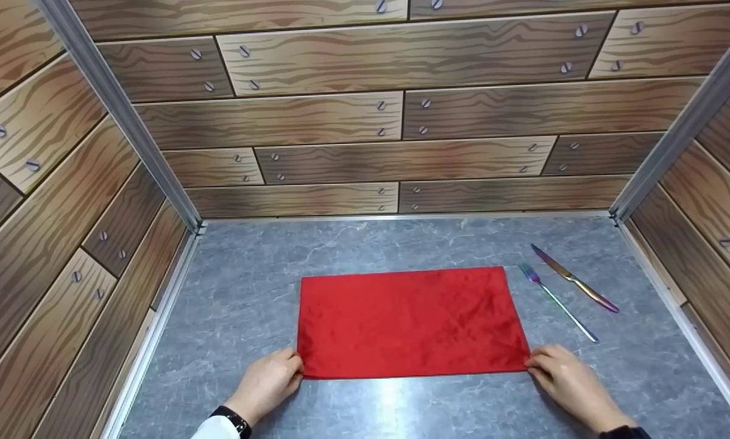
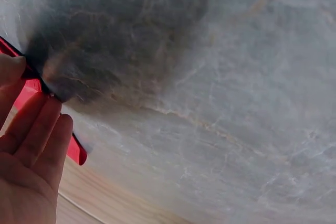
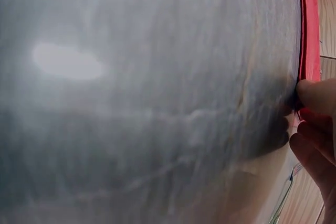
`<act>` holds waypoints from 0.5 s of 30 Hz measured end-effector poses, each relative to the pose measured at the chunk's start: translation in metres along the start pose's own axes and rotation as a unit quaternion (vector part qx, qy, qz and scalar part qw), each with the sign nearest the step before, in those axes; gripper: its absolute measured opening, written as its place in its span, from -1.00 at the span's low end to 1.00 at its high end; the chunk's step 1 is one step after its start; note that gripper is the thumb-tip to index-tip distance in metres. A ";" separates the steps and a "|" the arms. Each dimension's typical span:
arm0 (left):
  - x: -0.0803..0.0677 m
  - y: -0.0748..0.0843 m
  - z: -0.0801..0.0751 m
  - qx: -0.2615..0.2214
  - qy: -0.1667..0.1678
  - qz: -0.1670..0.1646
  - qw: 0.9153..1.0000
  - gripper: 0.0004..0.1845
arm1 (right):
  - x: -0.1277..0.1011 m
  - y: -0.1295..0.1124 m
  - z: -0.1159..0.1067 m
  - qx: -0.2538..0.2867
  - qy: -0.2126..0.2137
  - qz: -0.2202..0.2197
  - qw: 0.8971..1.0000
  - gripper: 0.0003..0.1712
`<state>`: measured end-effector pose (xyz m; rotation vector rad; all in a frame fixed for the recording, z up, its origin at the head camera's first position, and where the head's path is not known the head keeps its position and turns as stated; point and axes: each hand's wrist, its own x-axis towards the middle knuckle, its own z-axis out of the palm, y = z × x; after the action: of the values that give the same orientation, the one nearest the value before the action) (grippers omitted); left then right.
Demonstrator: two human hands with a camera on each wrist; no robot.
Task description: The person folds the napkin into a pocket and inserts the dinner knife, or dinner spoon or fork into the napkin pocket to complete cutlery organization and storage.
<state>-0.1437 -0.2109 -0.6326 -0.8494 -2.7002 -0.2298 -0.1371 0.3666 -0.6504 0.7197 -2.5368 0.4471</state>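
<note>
While the folded red velvety cloth (image 1: 411,323) runs lengthwise nine to three o'clock, it lies toward two o'clock from the left hand (image 1: 270,378) and ten from the right hand (image 1: 567,375), both equally near, each pinching a near-side corner.

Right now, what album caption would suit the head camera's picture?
Left hand and right hand hold a red cloth by its near corners, fork and knife lying to the right.

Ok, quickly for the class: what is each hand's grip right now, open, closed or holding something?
Left hand: closed, pinching the cloth at its near left corner.
Right hand: closed, pinching its near right corner.
</note>
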 end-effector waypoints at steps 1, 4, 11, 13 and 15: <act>0.001 0.000 0.000 0.005 0.000 0.000 1.000 -0.80 | 0.000 0.000 0.000 0.000 -0.002 -0.002 1.000 -0.68; 0.002 -0.001 0.000 0.019 0.001 0.005 1.000 -0.80 | -0.001 0.001 -0.001 0.001 -0.009 -0.005 1.000 -0.69; 0.005 0.001 0.001 0.045 0.004 0.025 0.999 -0.83 | -0.004 0.001 -0.008 0.005 -0.030 -0.004 1.000 -0.72; 0.006 0.001 0.001 0.048 0.007 0.031 0.998 -0.81 | -0.004 0.000 -0.010 0.006 -0.035 -0.001 0.999 -0.72; 0.006 0.001 0.001 0.048 0.007 0.032 0.998 -0.79 | -0.002 -0.001 -0.012 0.002 -0.040 0.008 0.999 -0.73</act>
<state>-0.1485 -0.2067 -0.6315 -0.9014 -2.6430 -0.0896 -0.1305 0.3713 -0.6417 0.7322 -2.6186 0.4360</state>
